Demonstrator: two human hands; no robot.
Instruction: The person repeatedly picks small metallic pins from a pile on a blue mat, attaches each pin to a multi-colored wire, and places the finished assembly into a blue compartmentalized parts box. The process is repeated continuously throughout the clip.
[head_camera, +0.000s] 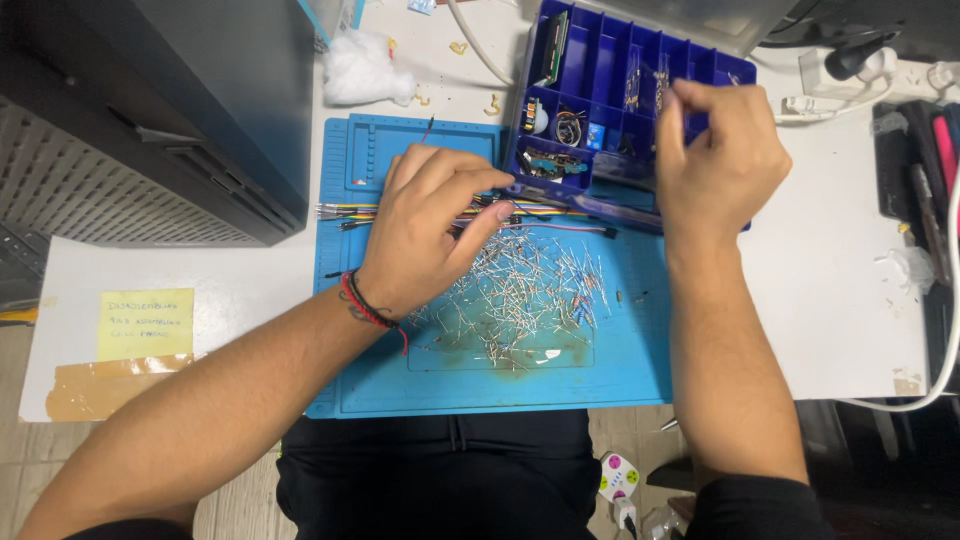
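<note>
My left hand (432, 225) rests on a blue work mat (640, 350), fingertips pinched over a scattered pile of small wire-legged resistors (520, 295) and touching a bundle of coloured jumper wires (560, 215). My right hand (715, 155) hovers over a dark blue compartment box (600, 60), thumb and fingers pinched together on something tiny that I cannot make out. The box holds small electronic parts in several compartments. A red and black cord bracelet circles my left wrist.
A dark grey ventilated case (150, 120) stands at the left. A yellow sticky note (146, 324) and brown tape lie on the white table. Cotton wool (365, 70) sits at the back. Tools and a white cable (940, 300) lie at the right edge.
</note>
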